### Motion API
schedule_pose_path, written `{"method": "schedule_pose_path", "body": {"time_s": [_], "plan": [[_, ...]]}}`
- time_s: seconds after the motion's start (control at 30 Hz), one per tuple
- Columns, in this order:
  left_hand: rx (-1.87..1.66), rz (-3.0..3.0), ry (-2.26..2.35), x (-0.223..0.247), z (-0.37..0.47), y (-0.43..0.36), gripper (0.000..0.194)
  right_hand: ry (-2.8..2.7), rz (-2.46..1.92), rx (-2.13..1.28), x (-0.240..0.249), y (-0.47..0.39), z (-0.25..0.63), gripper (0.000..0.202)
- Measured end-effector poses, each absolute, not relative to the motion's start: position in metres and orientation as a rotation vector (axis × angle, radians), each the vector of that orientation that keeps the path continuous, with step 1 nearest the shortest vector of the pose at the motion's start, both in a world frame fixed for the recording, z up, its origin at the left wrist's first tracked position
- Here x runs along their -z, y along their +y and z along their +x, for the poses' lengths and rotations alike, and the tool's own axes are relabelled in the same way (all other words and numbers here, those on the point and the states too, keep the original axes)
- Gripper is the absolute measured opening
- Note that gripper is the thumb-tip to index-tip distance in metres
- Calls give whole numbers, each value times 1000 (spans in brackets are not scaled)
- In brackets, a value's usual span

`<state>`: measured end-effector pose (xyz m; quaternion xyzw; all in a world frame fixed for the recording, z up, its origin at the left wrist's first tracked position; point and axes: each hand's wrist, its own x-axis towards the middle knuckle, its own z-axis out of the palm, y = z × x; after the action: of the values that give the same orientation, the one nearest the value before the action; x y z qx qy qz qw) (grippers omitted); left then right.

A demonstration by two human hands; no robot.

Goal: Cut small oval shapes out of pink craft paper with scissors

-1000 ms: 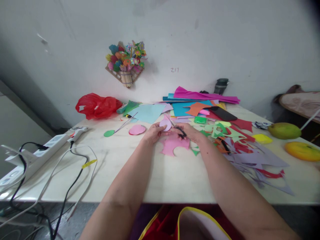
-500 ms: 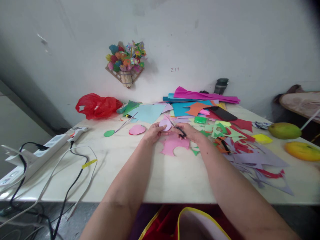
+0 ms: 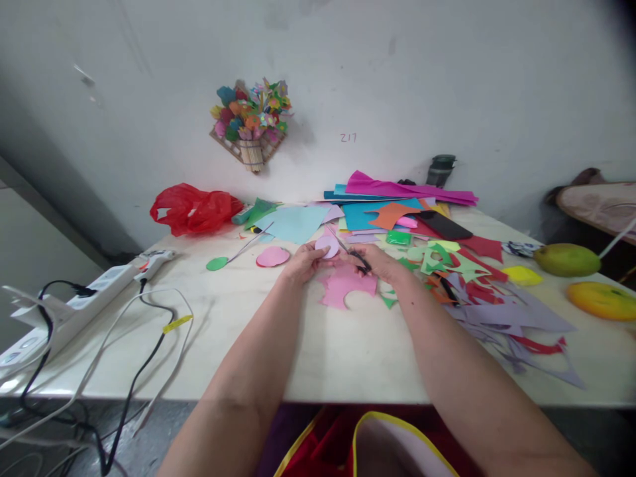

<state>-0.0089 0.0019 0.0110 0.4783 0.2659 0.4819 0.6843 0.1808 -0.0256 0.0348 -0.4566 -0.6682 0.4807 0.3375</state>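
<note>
My left hand pinches a pale lilac paper disc, its thumb lying over the face. Pink paper shows just behind the disc. My right hand is closed round the black handles of a pair of scissors, whose blades point up and left beside the disc's right edge. Below both hands lies a pink sheet with rounded bites cut from its edge. To the left, pink round cut-outs are stacked on the table, near a green disc.
Paper scraps cover the table's right side, near two mangoes. Coloured sheets and a dark phone-like slab lie at the back. A red plastic bag sits back left. A power strip with cables lines the left edge.
The lilac disc has shifted very slightly to the left in my left hand. Otherwise both hands and the scissors stay almost where they were.
</note>
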Motion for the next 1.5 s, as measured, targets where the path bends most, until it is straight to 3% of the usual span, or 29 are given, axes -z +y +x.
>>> {"method": "schedule_pose_path", "body": {"time_s": [1.5], "plan": [[-995,1065,629,-11,-18,5,23,-1789,-1219,-1205,-38,-26,182,38]]}}
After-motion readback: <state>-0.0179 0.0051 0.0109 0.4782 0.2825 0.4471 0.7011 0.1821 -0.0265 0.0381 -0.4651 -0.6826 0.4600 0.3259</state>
